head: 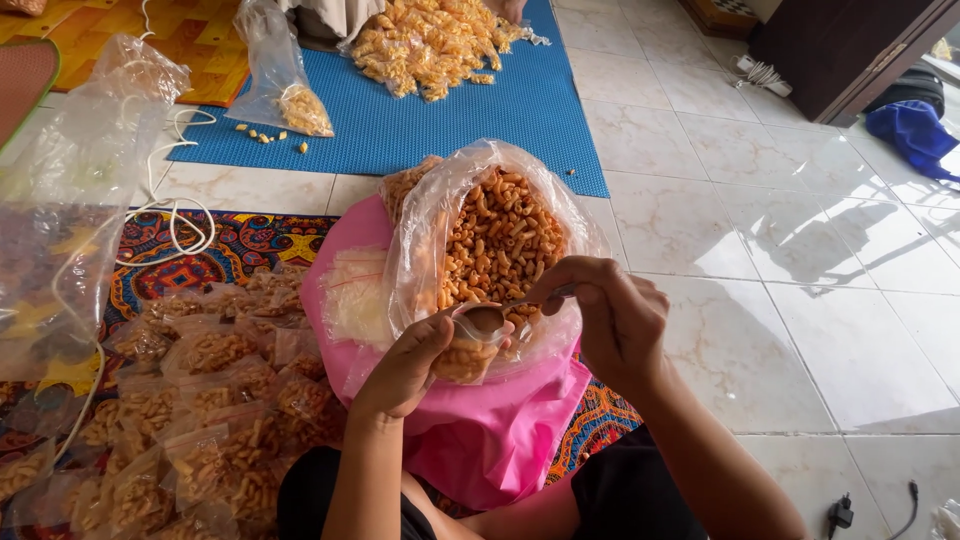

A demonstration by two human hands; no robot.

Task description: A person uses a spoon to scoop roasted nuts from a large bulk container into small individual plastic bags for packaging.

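My left hand (408,362) pinches a small clear plastic pouch (466,352), held open and partly filled with orange curled snacks. My right hand (612,318) grips a metal spoon (497,316) whose bowl sits at the pouch's mouth. Both hands hover over a large clear bag of the same snacks (500,235), which rests on a pink cloth (500,440) in my lap. A stack of empty small pouches (355,295) lies on the pink cloth, left of the big bag.
Several filled small pouches (200,420) are heaped at my left on a patterned mat. A blue mat (500,110) ahead carries a pile of packed snacks (430,40) and another bag (280,80). White cord (180,215), tiled floor (800,300) at right.
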